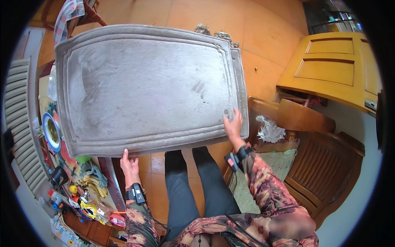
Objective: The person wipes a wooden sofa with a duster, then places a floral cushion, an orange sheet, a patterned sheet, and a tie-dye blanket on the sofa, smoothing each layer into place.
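A large grey plush mat [148, 83] with grooved borders spreads out before me, with dark smudges near its right side. A second grey layer [241, 92] sticks out beneath its right edge. My left hand [130, 165] grips the near edge, thumb on top and fingers curled under. Over the near right corner is my right hand [233, 123], fingers apart and nothing held. Whether its fingertips press on the plush I cannot tell. Each wrist carries a strapped device with a cable. What supports the mat from below is hidden.
Left stands a cluttered table with a blue-rimmed bowl [51, 132], a black mug [59, 176] and bananas [95, 185]. Right is a carved wooden seat [321, 166] with a white feathery bundle [271, 129]. Beyond it is a yellow panelled door [330, 64]. Mop heads [222, 35] lie past the mat.
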The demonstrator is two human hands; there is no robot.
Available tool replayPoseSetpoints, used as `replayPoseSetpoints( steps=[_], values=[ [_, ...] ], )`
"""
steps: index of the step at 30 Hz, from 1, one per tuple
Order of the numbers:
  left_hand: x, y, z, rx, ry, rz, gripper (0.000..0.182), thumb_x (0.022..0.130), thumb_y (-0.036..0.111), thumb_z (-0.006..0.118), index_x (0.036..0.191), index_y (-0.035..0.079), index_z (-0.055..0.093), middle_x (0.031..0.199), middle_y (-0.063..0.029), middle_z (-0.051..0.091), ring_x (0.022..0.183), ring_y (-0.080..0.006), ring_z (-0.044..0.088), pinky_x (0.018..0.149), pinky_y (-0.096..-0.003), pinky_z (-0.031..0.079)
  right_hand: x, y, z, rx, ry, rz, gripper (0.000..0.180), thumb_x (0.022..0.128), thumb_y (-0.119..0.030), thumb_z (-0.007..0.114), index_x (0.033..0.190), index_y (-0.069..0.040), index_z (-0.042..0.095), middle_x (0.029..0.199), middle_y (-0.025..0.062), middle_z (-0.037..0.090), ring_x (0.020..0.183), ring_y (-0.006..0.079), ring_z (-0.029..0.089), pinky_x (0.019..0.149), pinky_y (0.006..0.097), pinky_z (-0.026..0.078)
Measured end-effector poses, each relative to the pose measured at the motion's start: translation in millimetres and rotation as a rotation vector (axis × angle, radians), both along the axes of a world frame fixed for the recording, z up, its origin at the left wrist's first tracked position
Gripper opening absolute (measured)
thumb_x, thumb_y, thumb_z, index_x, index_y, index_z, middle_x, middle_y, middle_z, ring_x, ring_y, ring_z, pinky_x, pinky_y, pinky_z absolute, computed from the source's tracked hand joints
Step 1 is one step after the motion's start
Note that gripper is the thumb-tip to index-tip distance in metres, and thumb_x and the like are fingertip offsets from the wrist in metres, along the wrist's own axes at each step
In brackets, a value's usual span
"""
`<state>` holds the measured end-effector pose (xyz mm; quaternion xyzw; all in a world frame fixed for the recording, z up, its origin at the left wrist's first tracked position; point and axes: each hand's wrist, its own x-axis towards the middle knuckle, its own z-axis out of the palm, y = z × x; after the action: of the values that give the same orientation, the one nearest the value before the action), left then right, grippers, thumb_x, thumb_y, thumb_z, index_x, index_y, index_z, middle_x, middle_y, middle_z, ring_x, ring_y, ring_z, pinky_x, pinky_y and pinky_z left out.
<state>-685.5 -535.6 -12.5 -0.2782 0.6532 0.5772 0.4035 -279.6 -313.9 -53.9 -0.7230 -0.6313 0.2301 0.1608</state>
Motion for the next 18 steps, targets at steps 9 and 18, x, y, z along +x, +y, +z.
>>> replayPoseSetpoints(
  steps=[9,18],
  values=[
    [-10,27,31,-0.098,-0.102,-0.070,0.040,0.078,0.031,0.076,0.106,0.009,0.057,0.103,-0.0066,0.055,0.105,-0.0236,0.050,0.091,-0.0463,0.041,-36,-76,2,-0.746,1.207,-1.168,0.038,0.076,-0.024,0.078,0.102,-0.008,0.056,0.093,0.0055,0.058,0.077,0.0183,0.055,0.065,0.0368,0.048],
    [-19,37,64,0.241,-0.069,0.145,0.060,0.079,0.039,0.072,0.128,0.013,0.049,0.131,-0.0066,0.051,0.119,-0.0275,0.046,0.102,-0.0488,0.034,-34,-58,84,-0.596,1.776,-0.861,0.036,0.081,-0.010,0.065,0.116,-0.004,0.054,0.112,0.0109,0.060,0.104,0.0279,0.058,0.092,0.0444,0.047]
  ],
)
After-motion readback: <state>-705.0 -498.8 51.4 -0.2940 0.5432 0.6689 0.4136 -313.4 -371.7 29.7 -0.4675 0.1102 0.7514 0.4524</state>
